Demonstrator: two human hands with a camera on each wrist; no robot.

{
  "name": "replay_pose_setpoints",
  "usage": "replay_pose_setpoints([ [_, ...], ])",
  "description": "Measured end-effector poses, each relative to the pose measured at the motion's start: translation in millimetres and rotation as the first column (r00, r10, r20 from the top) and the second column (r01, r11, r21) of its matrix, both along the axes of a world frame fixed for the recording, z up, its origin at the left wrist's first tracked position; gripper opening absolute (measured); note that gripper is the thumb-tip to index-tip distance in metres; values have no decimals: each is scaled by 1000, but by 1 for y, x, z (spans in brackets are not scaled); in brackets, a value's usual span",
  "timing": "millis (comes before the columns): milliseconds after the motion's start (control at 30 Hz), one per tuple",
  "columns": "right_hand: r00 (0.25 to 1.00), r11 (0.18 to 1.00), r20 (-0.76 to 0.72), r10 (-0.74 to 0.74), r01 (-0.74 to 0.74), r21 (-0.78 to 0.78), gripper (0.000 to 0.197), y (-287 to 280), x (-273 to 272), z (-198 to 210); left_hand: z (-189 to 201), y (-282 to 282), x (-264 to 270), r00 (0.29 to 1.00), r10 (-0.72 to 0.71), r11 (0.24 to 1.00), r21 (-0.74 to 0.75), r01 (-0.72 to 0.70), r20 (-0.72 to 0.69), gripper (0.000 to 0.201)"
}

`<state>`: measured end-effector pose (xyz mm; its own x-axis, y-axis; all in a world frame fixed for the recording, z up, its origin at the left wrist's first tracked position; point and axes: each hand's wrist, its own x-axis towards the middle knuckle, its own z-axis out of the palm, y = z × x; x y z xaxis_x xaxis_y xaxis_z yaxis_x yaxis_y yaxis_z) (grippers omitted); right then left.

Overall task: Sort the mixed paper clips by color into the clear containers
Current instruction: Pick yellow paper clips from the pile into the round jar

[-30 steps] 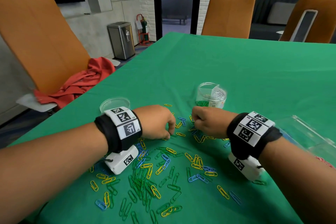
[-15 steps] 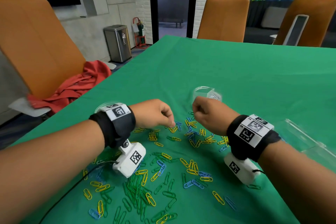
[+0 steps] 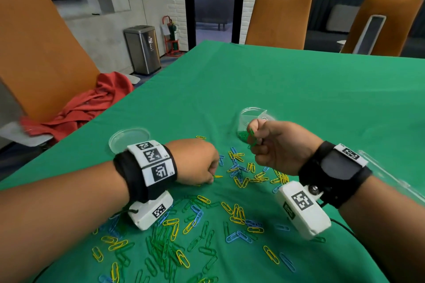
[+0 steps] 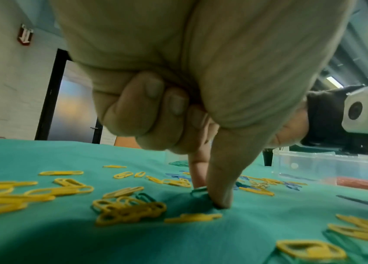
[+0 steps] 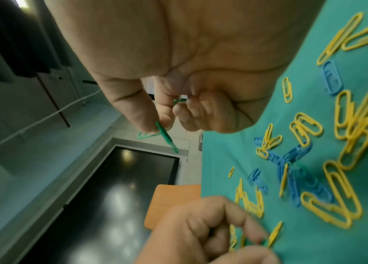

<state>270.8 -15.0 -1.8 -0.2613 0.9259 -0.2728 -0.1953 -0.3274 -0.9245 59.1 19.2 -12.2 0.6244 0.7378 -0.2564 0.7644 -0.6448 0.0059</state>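
Yellow, blue and green paper clips (image 3: 239, 213) lie scattered over the green cloth. My right hand (image 3: 253, 142) is lifted just in front of a clear cup (image 3: 247, 117) that has green clips at its bottom. Its thumb and fingers pinch green paper clips (image 5: 163, 133), which hang below the fingertips. My left hand (image 3: 210, 179) is down on the cloth with its other fingers curled. There its thumb and forefinger pinch a green paper clip (image 4: 198, 190) among yellow ones.
A shallow clear dish (image 3: 128, 139) sits beyond my left wrist. At the right edge stands a clear plastic box (image 3: 391, 174). Orange chairs surround the table, and a red cloth (image 3: 87, 105) lies on the left one.
My right hand has risen from the pile toward the clear cup, carrying green clips. The left hand lifted briefly, then came back down onto the cloth.
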Motion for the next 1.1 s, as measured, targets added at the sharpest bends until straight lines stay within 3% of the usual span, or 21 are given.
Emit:
replay_pose_setpoints([
  [133, 999, 999, -6, -32, 32, 29, 12, 6, 3, -1, 9, 7, -4, 996, 41, 992, -122, -32, 78, 17],
  [200, 999, 999, -49, -21, 20, -28, 16, 7, 3, -3, 14, 13, -4, 970, 143, 956, -281, -83, 198, 16],
  [233, 999, 999, -46, -21, 18, -51, 18, 6, 2, -4, 15, 16, -3, 915, 285, 890, -433, -141, 287, 15],
  [300, 997, 996, -32, -74, 72, -50, 20, 8, -1, -4, 16, 19, -1, 699, 597, 649, -749, -133, 393, 14],
  [333, 992, 992, 2, -129, 129, -18, 21, 11, -1, -3, 15, 21, 0, 615, 675, 562, -824, -72, 407, 14],
  [400, 948, 962, 182, -262, 240, 133, 21, 23, 6, 0, 13, 27, 5, 532, 733, 498, -867, 3, 423, 12],
  [433, 877, 937, 355, -324, 247, 246, 20, 31, 10, 3, 14, 31, 8, 514, 738, 503, -864, 13, 437, 11],
  [500, 570, 883, 694, -440, 137, 448, 13, 49, 20, 10, 16, 38, 15, 505, 724, 549, -836, -10, 469, 8],
  [533, 417, 864, 773, -478, 63, 500, 9, 58, 23, 14, 15, 42, 18, 508, 711, 578, -816, -26, 487, 8],
  [567, 313, 859, 816, -486, -1, 512, 9, 65, 24, 17, 15, 46, 21, 510, 697, 603, -797, -38, 503, 10],
  [700, 51, 919, 949, -312, -238, 315, 23, 86, 18, 19, 14, 64, 32, 462, 696, 640, -767, -51, 550, 18],
  [733, 19, 918, 956, -293, -274, 286, 26, 86, 17, 20, 15, 69, 35, 447, 700, 645, -762, -60, 557, 19],
  [800, 20, 913, 958, -287, -297, 280, 28, 82, 17, 26, 16, 80, 42, 457, 672, 684, -725, -81, 583, 19],
  [867, 5, 896, 951, -308, -335, 292, 32, 75, 20, 35, 19, 91, 53, 522, 576, 771, -631, -91, 628, 23],
  [933, -11, 877, 935, -355, -350, 328, 33, 62, 27, 41, 26, 99, 68, 620, 427, 868, -491, -76, 658, 26],
  [1000, 17, 859, 914, -405, -336, 387, 28, 42, 34, 47, 33, 101, 85, 734, 248, 949, -312, -52, 632, 29],
  [1100, -27, 887, 943, -331, -351, 301, 19, -5, 42, 51, 34, 96, 105, 896, -24, 998, -40, 47, 442, 30],
])
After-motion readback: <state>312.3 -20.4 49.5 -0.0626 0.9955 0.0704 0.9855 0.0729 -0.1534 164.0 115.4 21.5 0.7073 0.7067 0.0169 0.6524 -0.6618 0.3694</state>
